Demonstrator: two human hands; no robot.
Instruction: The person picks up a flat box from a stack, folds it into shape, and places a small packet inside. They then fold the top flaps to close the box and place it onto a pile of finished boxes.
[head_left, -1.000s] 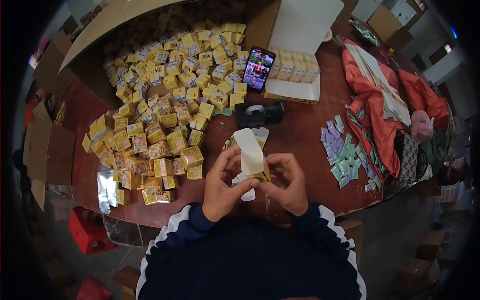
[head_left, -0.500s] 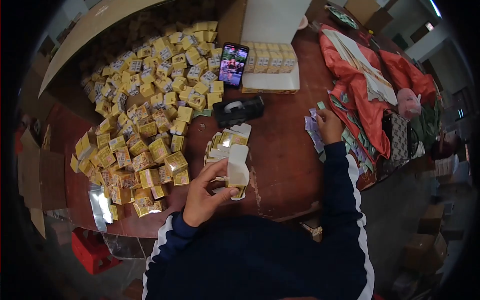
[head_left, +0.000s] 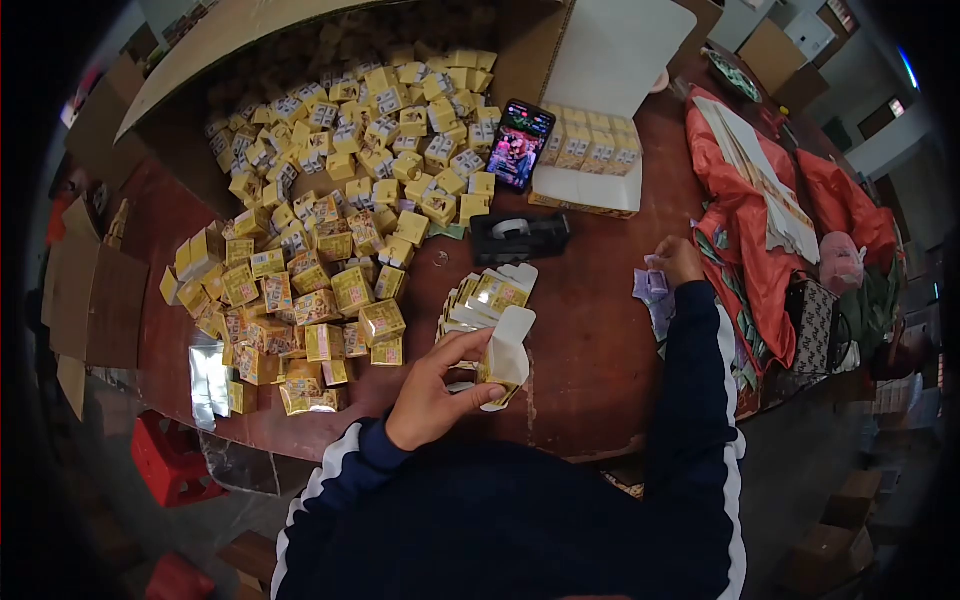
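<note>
My left hand point(head_left: 440, 393) is closed round a small yellow carton point(head_left: 507, 362) whose white flap stands up at the top. Just behind it on the table lies a stack of flattened yellow cartons point(head_left: 488, 297). To the right, my right hand point(head_left: 680, 262) has its fingers pinched together at the upper end of a pile of purple packets point(head_left: 654, 290). Whether a packet is between those fingers is too small to tell. A large heap of small yellow boxes point(head_left: 350, 287) spreads over the left of the table and into a big cardboard box point(head_left: 190, 160).
A black tape dispenser point(head_left: 518, 237) sits behind the flattened cartons. Behind it a lit phone point(head_left: 520, 146) leans by an open white display box point(head_left: 585, 190) holding yellow boxes. Red plastic bags point(head_left: 735, 200) lie at the right, near a patterned bag point(head_left: 812, 322). A red stool point(head_left: 170, 462) stands below the left edge.
The view has shifted, so the table's things appear further right. My right hand's fingers have come down onto the purple packets. My left hand still holds the carton.
</note>
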